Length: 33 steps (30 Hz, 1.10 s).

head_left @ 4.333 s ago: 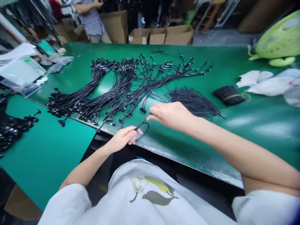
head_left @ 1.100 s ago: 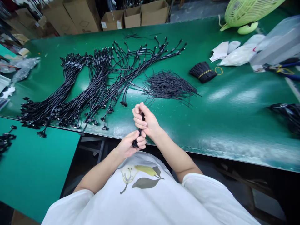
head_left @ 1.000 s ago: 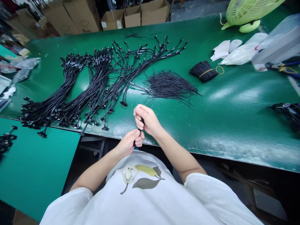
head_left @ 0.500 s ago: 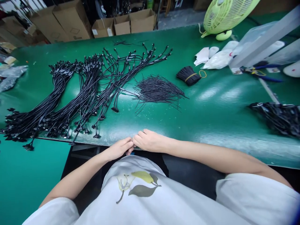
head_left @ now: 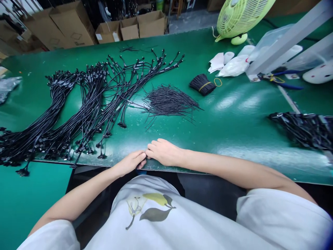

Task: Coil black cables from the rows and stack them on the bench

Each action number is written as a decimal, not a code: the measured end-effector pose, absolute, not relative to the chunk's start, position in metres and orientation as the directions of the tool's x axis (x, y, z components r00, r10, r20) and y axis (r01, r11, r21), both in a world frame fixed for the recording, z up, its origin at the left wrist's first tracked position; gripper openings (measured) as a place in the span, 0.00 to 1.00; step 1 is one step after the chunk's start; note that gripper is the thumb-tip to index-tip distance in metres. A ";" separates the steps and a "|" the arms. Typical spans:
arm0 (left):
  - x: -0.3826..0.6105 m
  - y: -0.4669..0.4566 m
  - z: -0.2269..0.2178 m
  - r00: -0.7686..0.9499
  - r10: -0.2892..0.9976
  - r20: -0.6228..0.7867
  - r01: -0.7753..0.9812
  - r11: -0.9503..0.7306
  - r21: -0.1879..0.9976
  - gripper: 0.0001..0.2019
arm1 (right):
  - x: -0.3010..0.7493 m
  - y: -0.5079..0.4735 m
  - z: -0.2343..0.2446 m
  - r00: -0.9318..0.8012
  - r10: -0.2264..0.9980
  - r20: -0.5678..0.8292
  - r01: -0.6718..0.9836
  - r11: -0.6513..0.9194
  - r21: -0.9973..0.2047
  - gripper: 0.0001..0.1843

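My left hand and my right hand meet fingertip to fingertip at the near edge of the green table. Both have their fingers curled down and pressed together. Whatever they hold is hidden beneath them. Long black cables with connectors lie fanned out in bundles to the upper left of my hands. A loose pile of thin black ties lies straight beyond my hands. A short banded bundle of ties sits further right.
A heap of coiled black cables lies at the right edge. Blue-handled pliers, white bags and a green fan stand at the back right. Cardboard boxes line the far side. A lower green surface is at left.
My hands held a coiled black cable upright above the table edge a second ago. They have since dropped to the edge and flattened, hiding the cable. The view has shifted right.
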<state>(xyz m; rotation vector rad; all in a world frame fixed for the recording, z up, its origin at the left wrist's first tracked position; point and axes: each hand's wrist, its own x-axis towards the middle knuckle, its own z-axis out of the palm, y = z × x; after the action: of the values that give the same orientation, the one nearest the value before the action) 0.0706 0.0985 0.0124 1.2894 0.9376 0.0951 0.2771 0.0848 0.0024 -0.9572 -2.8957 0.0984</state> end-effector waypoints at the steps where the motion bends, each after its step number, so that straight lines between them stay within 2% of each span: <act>1: 0.071 0.101 0.013 0.648 0.502 -0.573 0.389 0.429 0.815 0.24 | 0.278 0.086 0.002 -0.806 0.586 0.083 0.581 0.810 -0.079 0.09; 4: 0.069 0.106 0.013 0.690 0.366 -0.625 0.283 0.658 0.698 0.25 | 0.277 0.087 0.003 -0.837 0.535 0.115 0.532 0.845 -0.055 0.10; 6: 0.068 0.104 0.009 0.725 0.300 -0.620 0.236 0.738 0.632 0.22 | 0.278 0.089 0.005 -0.854 0.513 0.088 0.502 0.856 -0.119 0.13; 9: 0.068 0.096 -0.002 0.717 0.331 -0.614 0.219 0.729 0.648 0.21 | 0.292 0.105 0.009 -0.870 0.493 0.030 0.441 0.803 -0.402 0.13; 10: 0.068 0.094 -0.004 0.701 0.377 -0.605 0.216 0.697 0.684 0.22 | 0.301 0.116 0.010 -0.825 0.561 0.062 0.461 0.733 -0.499 0.13; 11: 0.068 0.092 -0.005 0.682 0.435 -0.588 0.207 0.656 0.726 0.22 | 0.313 0.130 0.011 -0.724 0.680 0.117 0.509 0.641 -0.575 0.12; 13: 0.068 0.093 -0.002 0.624 0.579 -0.525 0.153 0.568 0.808 0.23 | 0.340 0.163 0.007 -0.338 0.913 0.230 0.634 0.401 -0.661 0.11; 14: 0.068 0.096 0.002 0.587 0.650 -0.483 0.109 0.528 0.843 0.22 | 0.353 0.180 0.003 -0.141 0.953 0.267 0.681 0.289 -0.673 0.11; 16: 0.070 0.103 0.012 0.511 0.760 -0.402 0.005 0.465 0.885 0.21 | 0.375 0.210 -0.009 0.076 0.950 0.303 0.726 0.155 -0.670 0.08; 19: 0.074 0.111 0.024 0.448 0.819 -0.358 -0.110 0.448 0.887 0.21 | 0.392 0.234 -0.028 0.190 0.923 0.336 0.762 0.077 -0.643 0.09; 23: 0.076 0.112 0.025 0.408 0.843 -0.351 -0.204 0.459 0.865 0.20 | 0.399 0.224 -0.028 0.259 0.883 0.392 0.784 0.045 -0.619 0.12; 28: 0.080 0.105 0.019 0.436 0.830 -0.348 -0.275 0.491 0.826 0.20 | 0.368 0.168 -0.006 0.295 0.889 0.349 0.714 0.038 -0.699 0.09; 30: 0.084 0.102 0.017 0.482 0.804 -0.348 -0.301 0.524 0.796 0.24 | 0.332 0.138 -0.003 0.214 0.938 0.271 0.644 0.073 -0.761 0.08; 33: 0.087 0.098 0.014 0.512 0.792 -0.332 -0.324 0.536 0.780 0.29 | 0.273 0.100 -0.005 -0.048 0.995 0.092 0.386 0.103 -0.917 0.09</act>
<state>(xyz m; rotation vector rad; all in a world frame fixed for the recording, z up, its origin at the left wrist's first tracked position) 0.0873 0.0984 0.0140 0.7144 0.7524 0.7448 0.2732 0.1001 -0.0050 -1.4021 -1.5637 0.9392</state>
